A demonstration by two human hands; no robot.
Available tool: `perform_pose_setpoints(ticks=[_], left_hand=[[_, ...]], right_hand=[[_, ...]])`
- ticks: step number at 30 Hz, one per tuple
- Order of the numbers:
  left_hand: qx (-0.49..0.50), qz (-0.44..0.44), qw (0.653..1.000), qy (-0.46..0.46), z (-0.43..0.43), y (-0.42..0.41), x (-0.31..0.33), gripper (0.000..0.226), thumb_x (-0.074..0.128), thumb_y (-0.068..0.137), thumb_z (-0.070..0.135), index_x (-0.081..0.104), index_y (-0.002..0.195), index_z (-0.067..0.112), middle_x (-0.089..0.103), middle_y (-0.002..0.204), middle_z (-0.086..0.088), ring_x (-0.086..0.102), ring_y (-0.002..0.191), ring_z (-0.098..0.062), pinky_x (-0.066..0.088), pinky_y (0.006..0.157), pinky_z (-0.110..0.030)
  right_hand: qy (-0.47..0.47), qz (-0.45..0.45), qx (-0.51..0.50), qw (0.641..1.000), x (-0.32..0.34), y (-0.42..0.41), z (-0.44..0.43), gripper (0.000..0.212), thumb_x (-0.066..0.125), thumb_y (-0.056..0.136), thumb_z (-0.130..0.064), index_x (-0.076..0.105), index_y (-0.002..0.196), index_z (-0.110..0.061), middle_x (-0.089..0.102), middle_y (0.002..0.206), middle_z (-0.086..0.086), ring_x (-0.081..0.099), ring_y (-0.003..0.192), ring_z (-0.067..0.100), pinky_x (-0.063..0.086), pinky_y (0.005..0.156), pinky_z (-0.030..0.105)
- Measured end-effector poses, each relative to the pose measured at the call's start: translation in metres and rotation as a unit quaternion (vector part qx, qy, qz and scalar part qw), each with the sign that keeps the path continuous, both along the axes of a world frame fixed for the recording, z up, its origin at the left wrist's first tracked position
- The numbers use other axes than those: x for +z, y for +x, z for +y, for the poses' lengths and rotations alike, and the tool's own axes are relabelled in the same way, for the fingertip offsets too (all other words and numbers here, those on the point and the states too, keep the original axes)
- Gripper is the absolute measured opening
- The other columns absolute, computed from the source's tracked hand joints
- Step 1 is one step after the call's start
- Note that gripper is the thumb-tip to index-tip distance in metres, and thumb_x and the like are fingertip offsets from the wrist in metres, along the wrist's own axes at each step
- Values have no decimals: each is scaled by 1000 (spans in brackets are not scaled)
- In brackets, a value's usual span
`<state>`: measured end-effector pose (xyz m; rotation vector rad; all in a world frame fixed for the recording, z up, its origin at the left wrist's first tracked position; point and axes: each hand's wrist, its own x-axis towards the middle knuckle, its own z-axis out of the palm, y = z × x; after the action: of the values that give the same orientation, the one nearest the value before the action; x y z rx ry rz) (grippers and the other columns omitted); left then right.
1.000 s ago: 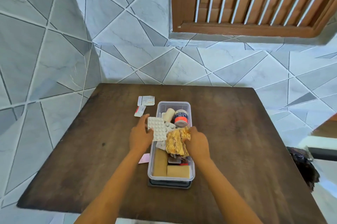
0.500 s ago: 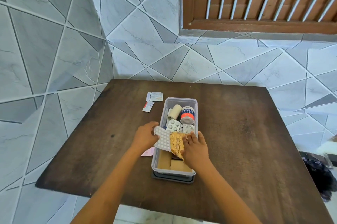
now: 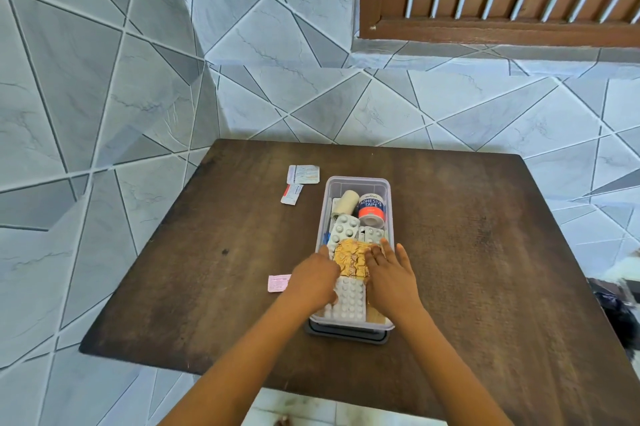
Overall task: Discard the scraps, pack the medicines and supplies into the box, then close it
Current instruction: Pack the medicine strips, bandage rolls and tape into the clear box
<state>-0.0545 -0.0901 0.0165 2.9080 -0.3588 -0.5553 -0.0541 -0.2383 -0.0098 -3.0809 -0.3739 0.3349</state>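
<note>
A clear plastic box (image 3: 356,180) stands on a dark lid (image 3: 346,336) in the middle of the wooden table (image 3: 485,252). At its far end are an adhesive tape roll (image 3: 371,209), a beige bandage roll (image 3: 348,200) and small blister packs (image 3: 344,226). A gold foil pack (image 3: 350,259) lies on top at mid-box, and a white blister pack (image 3: 350,299) lies flat at the near end. My left hand (image 3: 313,282) grips the white pack's left edge, thumb on top. My right hand (image 3: 391,278) rests flat, fingers spread, against the foil pack's right side.
Two white paper wrappers (image 3: 303,174) (image 3: 292,194) lie left of the box's far end. A pink slip (image 3: 278,283) lies on the table by my left wrist. A black bag (image 3: 616,314) sits on the floor at the right. Tiled walls close the back and left.
My left hand has laid the white blister pack down flat into the near end of the box. My right hand has pushed the gold foil pack down and opened flat beside it.
</note>
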Motion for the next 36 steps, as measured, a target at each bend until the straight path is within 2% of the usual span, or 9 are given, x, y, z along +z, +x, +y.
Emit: perform_pose_setpoints(ticks=[4,7,11,14,19,23,27,29,36], left_hand=[[81,-23,989,-118,38,20,14,25,72,78,21,69,102,15,55,112,-6,58,96,-20,45,83,-29],[126,-19,989,-78,78,37,12,19,72,76,18,70,95,17,66,107,-4,62,101,-22,49,82,-32],[87,107,990,-12,98,34,-23,45,75,73,27,60,114,15,63,120,-8,60,108,-26,49,87,-35],[61,81,995,-10,91,25,-45,50,75,73,28,54,116,12,60,120,-12,58,108,-29,48,86,-37],[141,64,986,-59,92,35,-37,18,63,83,28,65,87,11,69,88,-9,62,77,-21,44,64,-29],[167,-16,971,-173,79,59,2,37,51,92,21,42,56,16,49,64,-3,47,63,-20,29,50,-25],[122,23,950,-287,25,70,18,17,55,90,14,65,82,2,63,84,-21,60,79,-34,47,68,-36],[140,53,938,-314,-5,72,10,20,62,86,14,65,104,7,67,105,-17,66,94,-32,55,81,-35],[144,30,953,-264,-55,76,-14,37,53,91,13,54,128,11,59,129,-13,55,118,-29,45,101,-36]], right_hand=[[57,-27,-33,997,8,5,9,54,38,95,-24,22,145,-13,25,156,6,7,147,24,1,120,44],[96,-47,-39,993,15,15,26,53,39,96,-29,23,145,-17,27,155,4,15,146,23,8,120,40],[125,-52,-41,990,18,24,54,52,38,96,-33,23,145,-19,25,156,2,19,145,21,12,120,37],[119,-47,-49,991,14,24,60,53,37,97,-33,20,145,-19,22,157,2,16,146,21,11,120,37],[128,-46,-90,987,14,20,41,57,38,97,-30,14,147,-17,17,158,3,15,146,20,11,120,36],[155,-64,-135,977,16,11,17,59,38,96,-22,12,148,-13,16,158,6,14,146,20,13,120,36],[145,-33,-157,976,11,2,-4,58,31,98,-27,5,148,-11,7,159,6,10,147,19,9,120,33],[154,-12,-150,977,7,-1,-13,59,30,99,-31,4,148,-12,8,159,5,10,147,19,9,120,32],[220,-14,-131,967,-3,-3,-25,55,32,99,-27,10,148,-13,18,158,4,18,145,18,11,119,29]])
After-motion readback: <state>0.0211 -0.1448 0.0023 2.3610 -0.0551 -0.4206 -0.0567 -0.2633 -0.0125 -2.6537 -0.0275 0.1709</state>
